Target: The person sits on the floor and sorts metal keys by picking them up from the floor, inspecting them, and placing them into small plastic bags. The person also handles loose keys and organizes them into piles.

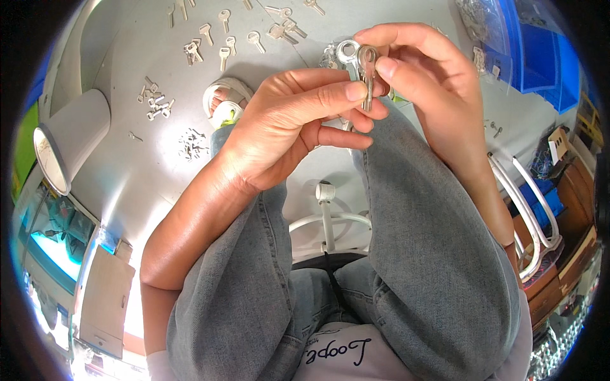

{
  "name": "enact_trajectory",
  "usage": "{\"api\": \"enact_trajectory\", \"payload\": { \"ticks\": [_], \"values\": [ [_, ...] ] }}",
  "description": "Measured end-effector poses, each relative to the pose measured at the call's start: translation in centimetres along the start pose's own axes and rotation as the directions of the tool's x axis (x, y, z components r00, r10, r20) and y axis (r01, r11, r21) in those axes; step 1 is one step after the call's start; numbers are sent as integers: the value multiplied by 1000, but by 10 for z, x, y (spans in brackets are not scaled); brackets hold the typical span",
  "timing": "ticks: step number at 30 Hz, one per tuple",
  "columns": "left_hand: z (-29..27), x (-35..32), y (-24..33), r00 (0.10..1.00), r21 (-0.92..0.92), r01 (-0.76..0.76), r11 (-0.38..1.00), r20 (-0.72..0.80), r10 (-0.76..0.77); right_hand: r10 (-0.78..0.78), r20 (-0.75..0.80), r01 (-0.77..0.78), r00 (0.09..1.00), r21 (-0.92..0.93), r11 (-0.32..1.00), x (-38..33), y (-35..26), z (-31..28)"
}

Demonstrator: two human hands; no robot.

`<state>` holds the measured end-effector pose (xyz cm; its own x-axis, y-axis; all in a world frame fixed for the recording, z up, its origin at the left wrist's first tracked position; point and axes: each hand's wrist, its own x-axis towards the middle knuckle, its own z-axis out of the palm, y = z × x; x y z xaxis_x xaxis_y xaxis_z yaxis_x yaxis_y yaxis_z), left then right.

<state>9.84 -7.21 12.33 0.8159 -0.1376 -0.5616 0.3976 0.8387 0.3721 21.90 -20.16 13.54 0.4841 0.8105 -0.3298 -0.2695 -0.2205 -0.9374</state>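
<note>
Two silver keys [368, 60] stand upright side by side above my knees, round heads up and blades down. The thumb and fingers of my left hand [289, 111] pinch the blades, its lower fingers curled loosely behind. My right hand [438, 76] has its thumb and forefinger at the heads, on the right edge of the pair. Whether more keys lie behind these two is hidden. Beyond my hands, loose keys [255, 40] are scattered over the grey floor. A partly hidden cluster of keys [329, 57] lies just behind the held pair.
A small heap of metal pieces [192, 145] lies left of my sandalled foot [227, 101], with a group of keys [154, 98] beyond it. A white bin [79, 136] stands at left. Blue plastic bins [540, 57] and a white metal frame [534, 216] stand at right.
</note>
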Motion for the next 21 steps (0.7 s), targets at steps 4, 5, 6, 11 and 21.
{"api": "enact_trajectory", "payload": {
  "ticks": [4,5,6,11,21],
  "values": [
    [-1,1,0,1000,26,-23,999,-13,23,-239,140,272,961,-331,903,-1,-8,2],
    [0,1,0,999,44,-28,999,-35,29,-265,154,305,952,-393,867,-2,-6,0],
    [1,0,0,998,62,-32,998,-56,36,-277,150,314,949,-412,855,-3,-6,1],
    [0,0,-3,991,133,-60,989,-113,75,-301,148,333,942,-517,789,-3,-8,4],
    [2,-2,0,987,189,-103,977,-106,125,-330,93,342,940,-300,890,-2,3,1]
  ]
}}
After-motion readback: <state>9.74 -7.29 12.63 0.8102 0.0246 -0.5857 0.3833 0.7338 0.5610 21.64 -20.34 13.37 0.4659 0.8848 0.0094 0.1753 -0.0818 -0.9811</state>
